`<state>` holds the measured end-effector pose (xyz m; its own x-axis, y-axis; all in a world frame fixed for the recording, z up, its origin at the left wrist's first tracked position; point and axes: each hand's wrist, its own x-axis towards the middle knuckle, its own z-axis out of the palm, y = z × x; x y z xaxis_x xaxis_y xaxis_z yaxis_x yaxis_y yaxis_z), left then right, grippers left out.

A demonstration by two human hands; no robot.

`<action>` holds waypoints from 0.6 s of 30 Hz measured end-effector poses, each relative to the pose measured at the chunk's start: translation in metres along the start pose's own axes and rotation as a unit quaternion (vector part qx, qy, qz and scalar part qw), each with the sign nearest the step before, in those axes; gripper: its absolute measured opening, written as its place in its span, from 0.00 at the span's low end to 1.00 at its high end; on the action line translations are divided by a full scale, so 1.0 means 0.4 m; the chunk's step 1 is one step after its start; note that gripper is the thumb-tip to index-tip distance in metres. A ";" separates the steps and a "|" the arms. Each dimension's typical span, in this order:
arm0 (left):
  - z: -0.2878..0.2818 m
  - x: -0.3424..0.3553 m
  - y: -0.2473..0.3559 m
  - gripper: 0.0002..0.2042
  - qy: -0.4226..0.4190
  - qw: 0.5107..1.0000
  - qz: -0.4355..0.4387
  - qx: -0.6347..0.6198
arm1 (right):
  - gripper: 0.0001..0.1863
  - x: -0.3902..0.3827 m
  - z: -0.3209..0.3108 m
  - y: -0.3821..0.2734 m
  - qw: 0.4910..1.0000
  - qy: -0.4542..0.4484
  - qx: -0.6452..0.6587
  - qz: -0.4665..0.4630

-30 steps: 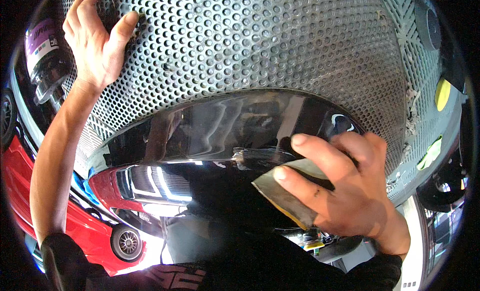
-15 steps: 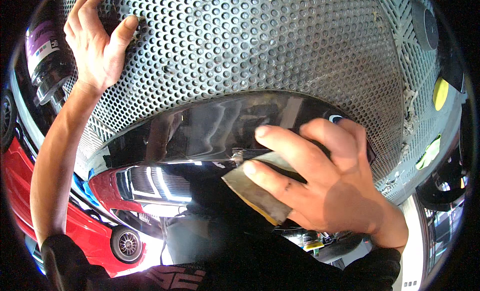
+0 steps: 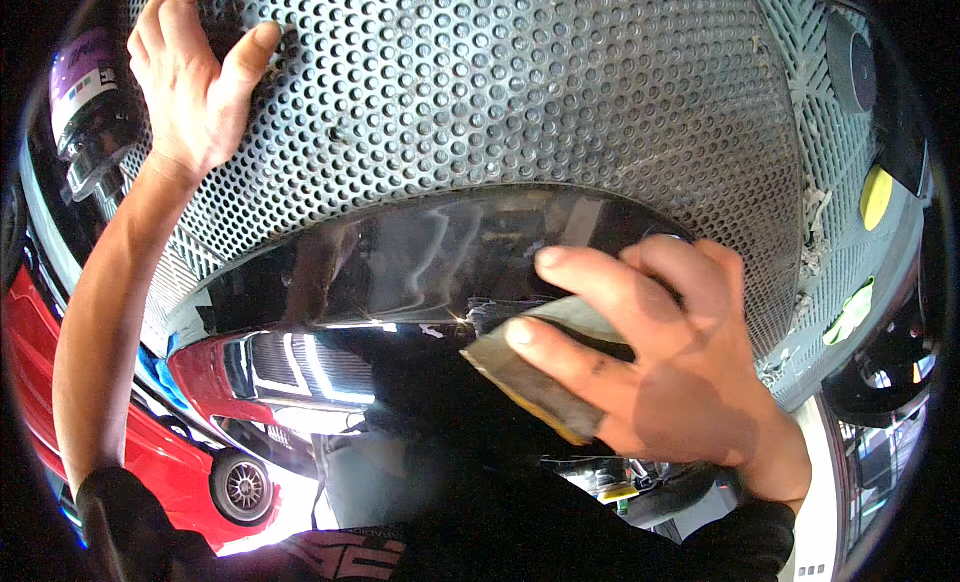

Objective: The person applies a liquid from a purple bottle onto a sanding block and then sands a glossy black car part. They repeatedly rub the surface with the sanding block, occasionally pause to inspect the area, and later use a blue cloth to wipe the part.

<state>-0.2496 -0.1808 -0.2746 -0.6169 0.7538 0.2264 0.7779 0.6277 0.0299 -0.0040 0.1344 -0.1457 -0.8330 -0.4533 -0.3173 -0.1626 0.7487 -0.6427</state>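
My right hand holds a thin grey sanding sheet with a yellowish edge, its fingers bent over it. The sheet is against the glossy black curved panel, where scuffs and a few bright specks show near its ridge. What the thumb and the sheet's underside do is hidden. My left hand lies on the grey perforated surface at the far left, thumb spread away from the fingers; its fingertips run out at the upper edge.
A dark bottle with a purple and white label is at the far left. A red car stands lower left. At the right are a round grey disc, a yellow oval pad and a pale green cloth.
My right hand and the sanding sheet have shifted slightly to the right along the black panel. My left hand stays in nearly the same place. The view has moved a little.
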 end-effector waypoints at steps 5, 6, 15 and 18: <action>-0.008 0.001 -0.004 0.32 -0.001 1.000 0.003 0.001 | 0.27 -0.016 -0.016 0.001 1.000 -0.010 0.012 0.016; -0.005 0.005 -0.001 0.32 -0.001 1.000 0.003 0.004 | 0.27 -0.005 -0.011 0.000 1.000 -0.005 0.009 0.009; -0.009 0.006 -0.006 0.32 -0.002 1.000 0.006 -0.004 | 0.27 -0.024 -0.009 0.018 1.000 0.006 0.006 0.008; -0.002 0.008 -0.001 0.33 0.001 1.000 0.005 0.000 | 0.27 0.009 0.002 0.011 1.000 0.013 0.010 -0.002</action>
<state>-0.2517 -0.1789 -0.2729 -0.6097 0.7592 0.2277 0.7834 0.6209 0.0277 -0.0074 0.1357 -0.1501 -0.8461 -0.4427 -0.2968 -0.1553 0.7374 -0.6573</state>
